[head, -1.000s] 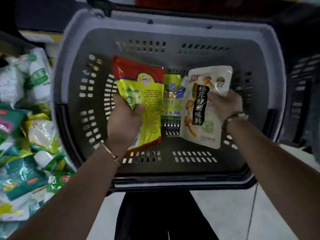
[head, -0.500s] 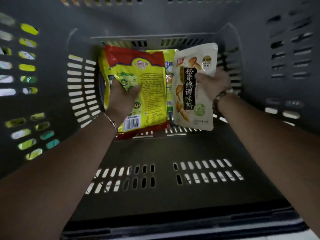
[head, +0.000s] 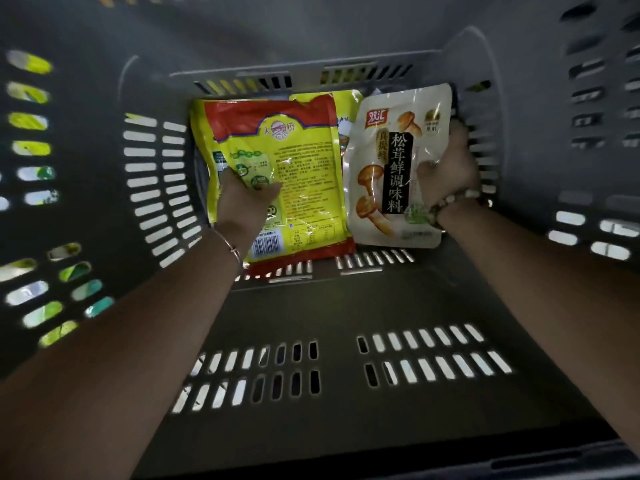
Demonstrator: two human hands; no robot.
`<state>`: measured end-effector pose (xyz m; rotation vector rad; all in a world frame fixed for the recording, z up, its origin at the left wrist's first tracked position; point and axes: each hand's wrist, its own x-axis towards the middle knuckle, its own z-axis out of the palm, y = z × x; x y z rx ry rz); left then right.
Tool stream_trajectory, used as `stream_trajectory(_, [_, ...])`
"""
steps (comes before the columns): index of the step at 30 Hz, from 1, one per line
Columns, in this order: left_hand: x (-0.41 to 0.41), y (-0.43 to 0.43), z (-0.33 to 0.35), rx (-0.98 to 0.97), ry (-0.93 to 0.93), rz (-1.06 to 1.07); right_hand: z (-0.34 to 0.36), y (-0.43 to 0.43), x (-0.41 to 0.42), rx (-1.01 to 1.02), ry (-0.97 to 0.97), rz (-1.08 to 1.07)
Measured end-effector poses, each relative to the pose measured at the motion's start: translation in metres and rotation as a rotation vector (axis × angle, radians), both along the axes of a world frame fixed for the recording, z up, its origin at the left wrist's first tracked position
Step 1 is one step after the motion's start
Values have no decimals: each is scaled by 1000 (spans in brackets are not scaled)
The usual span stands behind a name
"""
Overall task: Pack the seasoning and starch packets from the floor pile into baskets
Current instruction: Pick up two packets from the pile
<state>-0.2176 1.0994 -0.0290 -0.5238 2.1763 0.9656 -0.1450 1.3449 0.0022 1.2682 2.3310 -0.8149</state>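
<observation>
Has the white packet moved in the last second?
Yes. The white packet, gripped by the right hand, has gone deeper into the basket, toward its far wall.

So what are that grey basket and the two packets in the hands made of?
The grey basket looks like moulded hard plastic with a matt finish, judging by its even slotted walls and floor. The yellow and red packet is probably thin plastic film, glossy: it shows bright glints and creases. The white mushroom packet is likely similar glossy film, with wrinkles and glare near its top.
</observation>
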Motion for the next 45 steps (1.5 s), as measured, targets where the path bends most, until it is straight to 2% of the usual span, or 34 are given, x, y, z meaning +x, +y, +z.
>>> stream_trajectory(3, [11,-13,10,-125,114,-156,10,-6,13,122,-43,177])
stream_trajectory(6, [24,-19,20,-350,252,-581,10,-14,15,67,-95,401])
stream_trajectory(9, [29,-11,21,-342,222,-890,-5,-22,12,-50,-193,545])
stream_trajectory(13, [23,3,8,-364,188,-1183,-30,-28,11,-65,-374,710])
stream_trajectory(16, [23,9,3,-438,207,-1289,-43,-25,12,-126,-381,659])
stream_trajectory(21, [19,15,7,-478,186,-1312,-43,-18,13,-169,-427,658])
stream_trajectory(26, [1,20,26,-409,72,-1294,-25,-25,0,-213,-437,607])
stream_trajectory(30, [-4,15,54,-306,42,-1133,4,-38,-4,-256,-359,551])
stream_trajectory(32, [-1,12,72,-251,71,-982,22,-44,-3,-275,-317,531])
stream_trajectory(37, [2,0,128,-58,109,-373,78,-65,-7,-284,-194,397])
stream_trajectory(39, [6,-9,150,-18,138,-224,102,-77,-10,-281,-137,344])
stream_trajectory(45, [26,-48,218,40,209,92,157,-119,-9,-324,-10,360])
